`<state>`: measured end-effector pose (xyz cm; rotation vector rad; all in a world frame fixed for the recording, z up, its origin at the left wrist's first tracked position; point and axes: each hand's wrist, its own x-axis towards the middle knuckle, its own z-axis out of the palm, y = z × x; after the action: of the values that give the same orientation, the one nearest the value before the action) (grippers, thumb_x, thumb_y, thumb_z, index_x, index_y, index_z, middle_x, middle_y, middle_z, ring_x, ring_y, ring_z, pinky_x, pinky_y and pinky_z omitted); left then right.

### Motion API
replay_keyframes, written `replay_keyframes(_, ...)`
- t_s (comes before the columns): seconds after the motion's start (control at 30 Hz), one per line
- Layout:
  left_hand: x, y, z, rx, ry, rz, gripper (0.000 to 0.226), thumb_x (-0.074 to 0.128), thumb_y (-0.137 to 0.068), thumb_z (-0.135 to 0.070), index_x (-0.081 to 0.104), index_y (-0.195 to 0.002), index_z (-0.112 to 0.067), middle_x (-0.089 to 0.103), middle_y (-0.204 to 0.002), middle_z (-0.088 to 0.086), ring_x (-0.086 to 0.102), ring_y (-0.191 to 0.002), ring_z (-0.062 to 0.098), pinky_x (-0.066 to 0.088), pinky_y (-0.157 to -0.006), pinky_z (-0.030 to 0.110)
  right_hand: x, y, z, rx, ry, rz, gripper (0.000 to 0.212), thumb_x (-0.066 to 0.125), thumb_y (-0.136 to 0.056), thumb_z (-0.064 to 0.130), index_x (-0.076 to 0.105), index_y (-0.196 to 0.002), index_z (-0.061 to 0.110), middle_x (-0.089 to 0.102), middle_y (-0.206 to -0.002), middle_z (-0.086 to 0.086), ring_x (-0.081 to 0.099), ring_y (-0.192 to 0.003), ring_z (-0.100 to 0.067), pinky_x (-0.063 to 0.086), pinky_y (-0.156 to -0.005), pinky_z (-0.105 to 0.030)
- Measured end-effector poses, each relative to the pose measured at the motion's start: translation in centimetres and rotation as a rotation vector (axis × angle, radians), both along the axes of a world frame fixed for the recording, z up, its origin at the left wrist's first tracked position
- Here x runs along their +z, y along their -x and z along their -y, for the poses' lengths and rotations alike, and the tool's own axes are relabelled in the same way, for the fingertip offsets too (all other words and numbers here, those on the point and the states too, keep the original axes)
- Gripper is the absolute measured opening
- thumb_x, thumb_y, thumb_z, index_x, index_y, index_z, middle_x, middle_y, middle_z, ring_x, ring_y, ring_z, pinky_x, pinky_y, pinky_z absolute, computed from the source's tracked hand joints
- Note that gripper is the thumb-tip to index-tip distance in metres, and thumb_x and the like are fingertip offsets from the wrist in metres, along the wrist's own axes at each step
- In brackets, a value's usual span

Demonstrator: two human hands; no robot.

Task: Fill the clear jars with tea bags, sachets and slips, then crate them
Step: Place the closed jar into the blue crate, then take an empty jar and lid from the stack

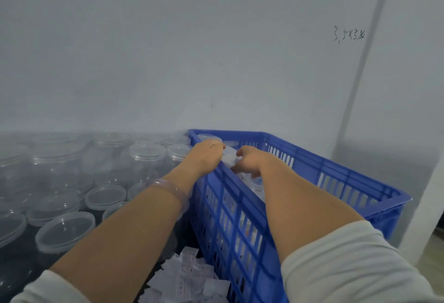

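A blue slatted crate (pixel 341 173) stands right of centre against the wall. Both my arms reach over its left rim. My left hand (pixel 205 156) and my right hand (pixel 248 162) together hold a filled clear jar with a whitish lid (pixel 229 157) inside the crate, fingers curled round it. More filled jars (pixel 209 137) show at the crate's far end and through the slats. Several empty lidded clear jars (pixel 105 195) stand in rows to the left. A heap of white sachets and slips (pixel 189 276) lies at the bottom centre.
A pale wall rises close behind the crate and jars. A white column (pixel 422 134) stands at the right, with a strip of floor (pixel 432 252) beside it. The jars rest on a dark surface (pixel 31 269).
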<state>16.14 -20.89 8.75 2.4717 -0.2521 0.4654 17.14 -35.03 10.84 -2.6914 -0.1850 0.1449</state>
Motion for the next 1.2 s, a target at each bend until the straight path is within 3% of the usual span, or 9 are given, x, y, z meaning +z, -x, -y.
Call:
replay_keyframes(0.17,-1.2,1.0,-1.7,-0.035,0.074,-0.018,0.043,0.026,-0.101,-0.008,0.053,-0.135,-0.011,0.046,-0.147,0.006,0.041,-0.134,0.020,0.025,-0.103,0.020,0.3,0.2,-0.8,0.060,0.186,-0.096,0.073,0.053,-0.093,0.019,0.015,-0.156,0.021,0.021,-0.161,-0.010,0.027,-0.145,-0.034,0.030,-0.114,-0.050)
replay_keyframes(0.27,-1.7,2.1,-2.1,-0.054,0.129,0.029,0.043,0.034,-0.098,-0.008,0.049,-0.138,-0.010,0.046,-0.146,0.008,0.041,-0.133,0.020,0.026,-0.099,0.017,0.9,0.4,-1.8,0.060,0.321,0.020,0.065,0.048,-0.096,0.020,0.021,-0.155,0.018,0.013,-0.163,-0.011,0.021,-0.147,-0.034,0.025,-0.117,-0.050)
replay_keyframes(0.4,-1.4,3.3,-4.7,0.116,0.065,0.188,0.055,0.045,-0.092,-0.008,0.035,-0.146,-0.008,0.034,-0.152,0.015,0.027,-0.141,0.027,0.017,-0.112,0.028,3.0,1.0,-4.8,0.116,0.234,0.432,0.048,0.051,-0.091,0.011,0.046,-0.139,0.006,0.044,-0.143,-0.019,0.040,-0.132,-0.036,0.037,-0.109,-0.044)
replay_keyframes(0.53,-2.5,4.6,-9.3,0.444,0.117,0.168,0.083,0.054,-0.090,-0.019,0.002,-0.154,-0.012,0.007,-0.159,0.021,0.005,-0.147,0.034,0.010,-0.118,0.041,2.1,2.5,-11.1,0.346,0.080,0.424,0.051,0.051,-0.090,0.006,0.047,-0.141,0.008,0.047,-0.145,-0.013,0.044,-0.132,-0.030,0.038,-0.107,-0.036)
replay_keyframes(0.63,-3.9,5.3,-12.3,0.495,0.224,0.027,0.096,0.059,-0.087,-0.020,-0.010,-0.153,-0.020,0.001,-0.156,0.029,0.004,-0.146,0.039,0.010,-0.117,0.041,-0.4,3.4,-15.1,0.445,0.110,0.382,0.055,0.050,-0.091,0.004,0.041,-0.145,0.007,0.043,-0.149,-0.016,0.042,-0.135,-0.032,0.035,-0.110,-0.038)
replay_keyframes(0.77,-5.7,5.6,-15.9,0.403,0.185,-0.138,0.090,0.065,-0.085,-0.020,0.008,-0.154,-0.028,0.000,-0.158,0.024,0.013,-0.145,0.041,0.020,-0.117,0.041,-3.1,3.4,-17.0,0.451,0.139,0.403,0.053,0.051,-0.088,0.001,0.045,-0.140,0.006,0.046,-0.143,-0.020,0.041,-0.133,-0.034,0.036,-0.110,-0.042)
replay_keyframes(0.93,-7.5,5.8,-16.2,0.302,0.333,-0.089,0.074,0.076,-0.081,-0.017,0.029,-0.138,-0.016,0.045,-0.138,0.015,0.049,-0.112,0.024,0.042,-0.092,0.033,-4.6,2.9,-16.9,0.421,0.082,0.436,0.049,0.060,-0.095,0.022,0.044,-0.140,0.011,0.037,-0.142,-0.014,0.036,-0.132,-0.031,0.036,-0.110,-0.042)
replay_keyframes(1.1,-7.9,5.4,-14.4,0.287,0.480,-0.042,0.117,0.087,-0.068,-0.029,0.007,-0.150,-0.004,0.024,-0.150,0.014,0.031,-0.138,0.029,0.033,-0.111,0.039,-5.4,3.1,-17.6,0.369,-0.103,0.492,0.041,0.069,-0.089,0.036,0.055,-0.122,0.016,0.039,-0.128,-0.006,0.038,-0.121,-0.024,0.039,-0.104,-0.036)
replay_keyframes(1.2,-7.7,5.4,-14.3,0.376,0.443,0.000,0.101,0.086,-0.068,-0.028,0.026,-0.144,-0.002,0.028,-0.140,0.016,0.040,-0.128,0.032,0.040,-0.101,0.033,-5.5,3.6,-17.5,0.355,-0.219,0.482,0.032,0.077,-0.082,0.038,0.058,-0.099,0.019,0.037,-0.120,0.000,0.033,-0.119,-0.020,0.034,-0.097,-0.027)
